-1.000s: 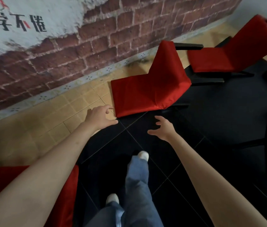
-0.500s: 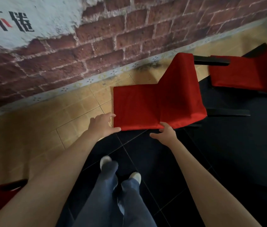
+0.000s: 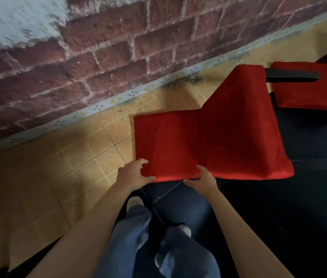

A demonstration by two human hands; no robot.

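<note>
Room: brick wall (image 3: 118,47) and tan tiled floor (image 3: 58,177), both behind the red chair (image 3: 208,141).
Left hand (image 3: 133,173): I grip the red chair's near left corner.
Right hand (image 3: 202,181): I pinch its near edge, close beside my left.
Chairs: two, both red; the second chair (image 3: 309,87) stands beyond the first.

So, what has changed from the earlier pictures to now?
The person stepped closer. Both hands, free one second ago, reached forward: the left hand now grips the near corner of the red chair seat, the right hand its near edge. The chair and the second red chair behind it stayed in place.
</note>
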